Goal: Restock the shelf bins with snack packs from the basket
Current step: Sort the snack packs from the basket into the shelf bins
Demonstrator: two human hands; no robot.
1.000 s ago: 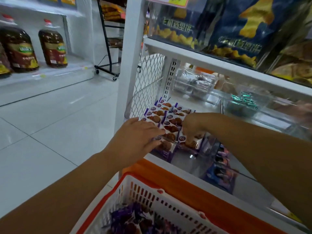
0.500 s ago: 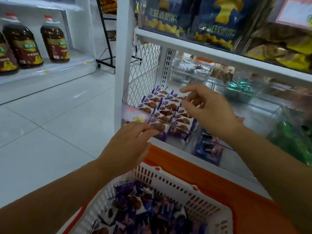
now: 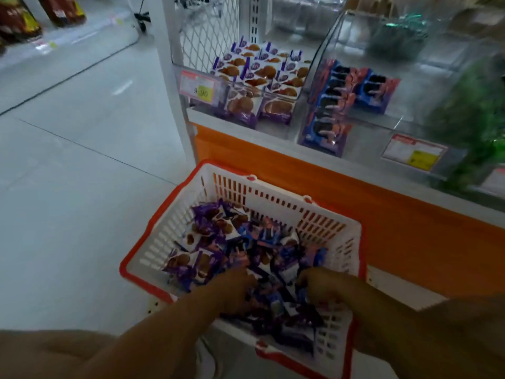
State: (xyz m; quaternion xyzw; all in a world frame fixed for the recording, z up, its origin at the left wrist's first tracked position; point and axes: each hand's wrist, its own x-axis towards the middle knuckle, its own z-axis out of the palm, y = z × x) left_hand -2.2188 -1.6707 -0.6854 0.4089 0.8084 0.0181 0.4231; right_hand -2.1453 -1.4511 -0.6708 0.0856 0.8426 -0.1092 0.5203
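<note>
The snack packs (image 3: 216, 242) lie in a loose heap inside the basket (image 3: 169, 236), purple-and-white cookie packs toward its left and far side, with blue packs (image 3: 273, 236) mixed in toward the middle and right. Both hands are down in the near end of that heap. The left hand (image 3: 235, 294) is knuckles up with its fingers sunk among the packs. The right hand (image 3: 322, 291) is just beside it, its fingers also buried. For either hand I cannot tell whether it has closed on a pack, as the wrappers hide the fingertips and the frame is blurred.

The basket is white slotted plastic with a red-orange rim. It sits low in front of the shelf, its far wall near the orange panel (image 3: 382, 214) under the shelf edge.

On the shelf above stand clear bins. The left bin (image 3: 191, 105) holds rows of purple-and-white cookie packs (image 3: 259, 75) standing close together, and has a price label (image 3: 199, 87) on its front. The next bin (image 3: 322, 50) to the right holds blue packs (image 3: 352, 88), with a second label (image 3: 415, 153) further along the front. Green packs (image 3: 478, 119) fill the blurred space at far right.

A white upright post (image 3: 169, 64) and a mesh panel (image 3: 207, 31) close the shelf's left end. Pale tiled floor (image 3: 68, 160) spreads to the left, and dark bottles (image 3: 19, 23) stand on a low shelf in the top left corner.
</note>
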